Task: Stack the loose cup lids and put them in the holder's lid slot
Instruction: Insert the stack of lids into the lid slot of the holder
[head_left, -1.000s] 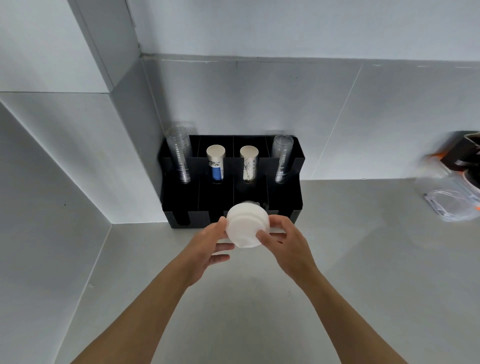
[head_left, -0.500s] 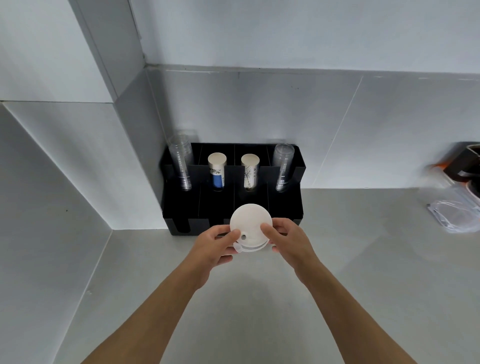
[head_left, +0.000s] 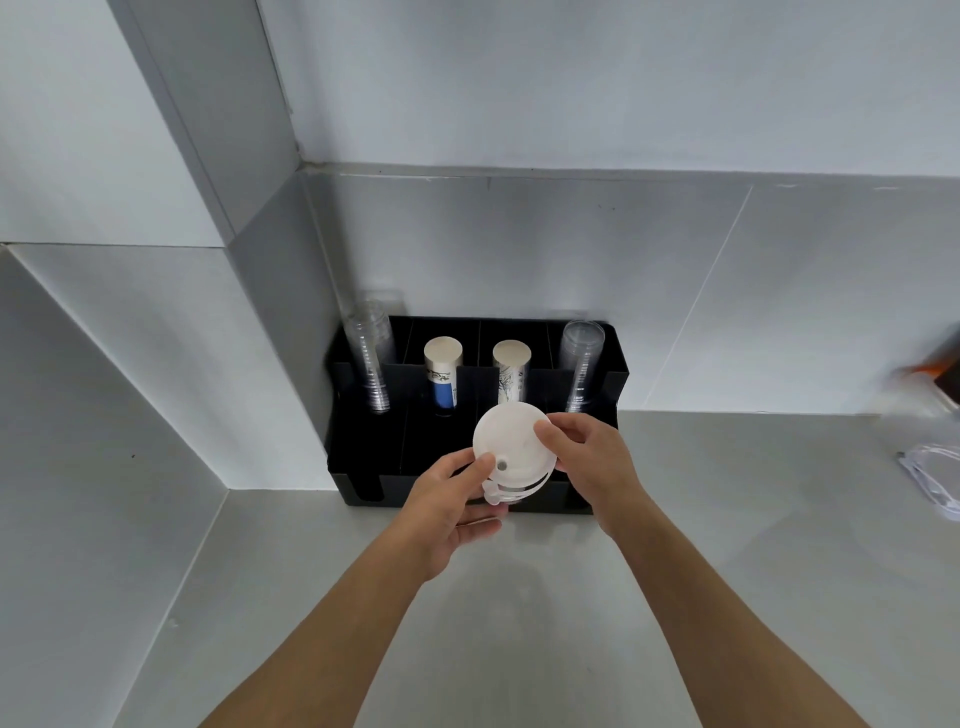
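A stack of white cup lids (head_left: 511, 452) is held at the centre of the frame, in front of the black holder (head_left: 363, 462), above the grey tabletop (head_left: 727, 571). It is grasped by the left hand (head_left: 447, 506) at its lower left and the right hand (head_left: 592, 457) at its right edge, fingers closed on it. Printing is seen on two paper cup stacks (head_left: 443, 374) in the holder's upper middle slots, but it cannot be read.
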